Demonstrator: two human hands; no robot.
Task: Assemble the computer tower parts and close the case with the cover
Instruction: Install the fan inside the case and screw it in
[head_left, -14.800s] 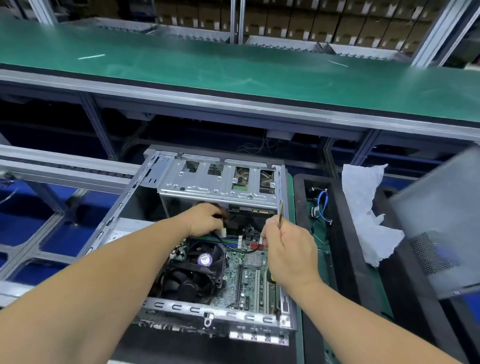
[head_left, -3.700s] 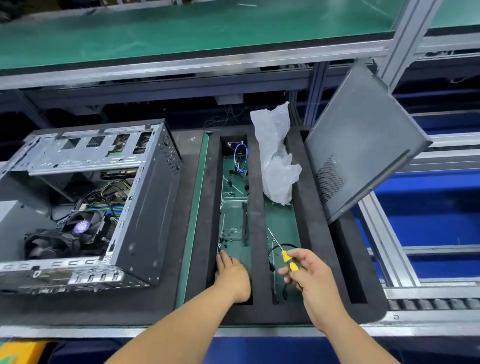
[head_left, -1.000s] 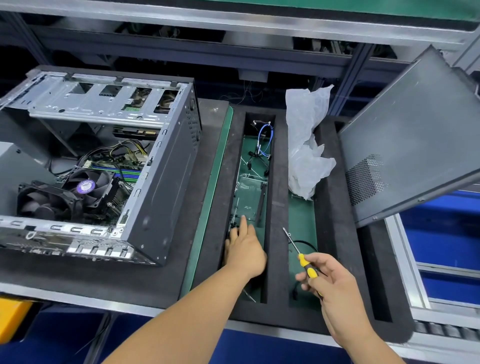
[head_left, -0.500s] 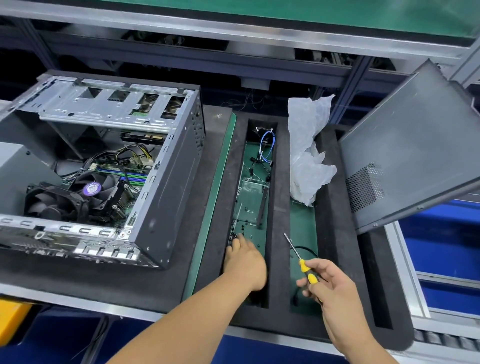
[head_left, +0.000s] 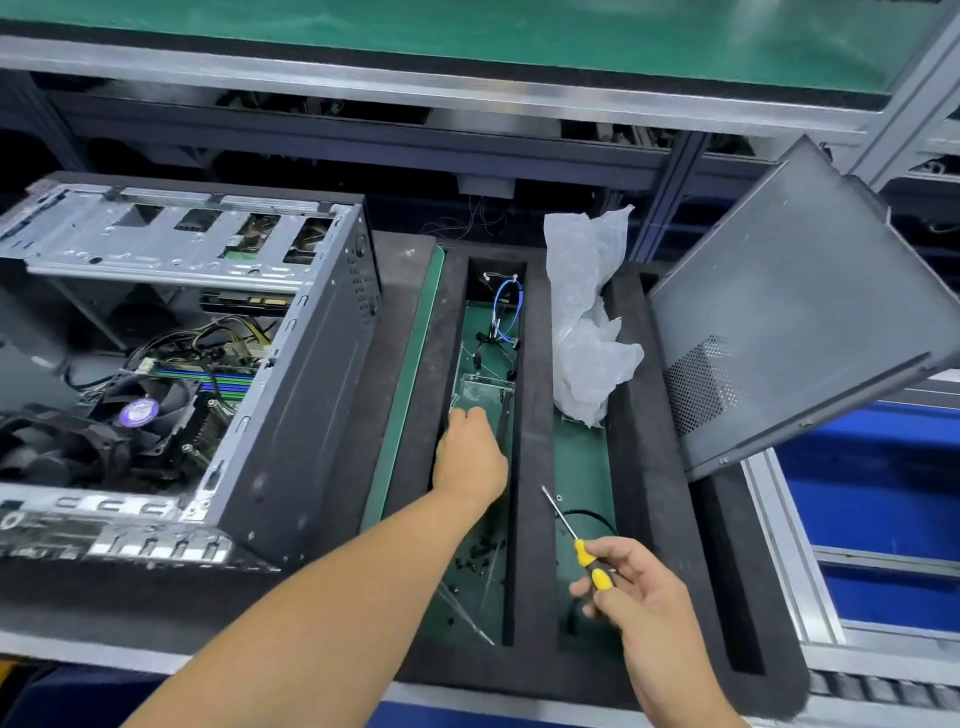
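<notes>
I am at a factory assembly line, looking down at a dark work surface (head_left: 104, 597) beneath a green-topped shelf (head_left: 467, 31) that runs across the far side. On the left sits the open computer tower (head_left: 291, 395), lying on its side, its cooling fan (head_left: 137, 415), motherboard and cables exposed. The case cover (head_left: 789, 291), a dark metal panel with a perforated vent patch, leans tilted at the far right, well apart from the tower, so the case is not closed.

In the middle lies a black foam tray (head_left: 535, 467) with long slots over a green base. My left hand (head_left: 470, 457) reaches into the left slot, fingertips touching a clear plastic-wrapped part (head_left: 485, 387) lying there; I cannot tell whether the fingers have closed on it. Beyond it in the same slot is a blue cable (head_left: 506, 312), and nearer me small black screws (head_left: 478, 556) are scattered. My right hand (head_left: 639, 592) is near, over the next slot, fingers pinched around the yellow handle of a screwdriver (head_left: 576, 540), its thin shaft pointing away to the left. A crumpled plastic bag (head_left: 587, 322) stands in the far end of that slot.

I judge I am fetching the next part to fit. The slot is narrow, so a loose grip on slippery wrapping could let the part drop back or catch on the foam wall. The screwdriver tip points toward my left forearm, and could jab it if I pull back carelessly. The leaning cover looks unsteady; a bump to the tray might tip it.
</notes>
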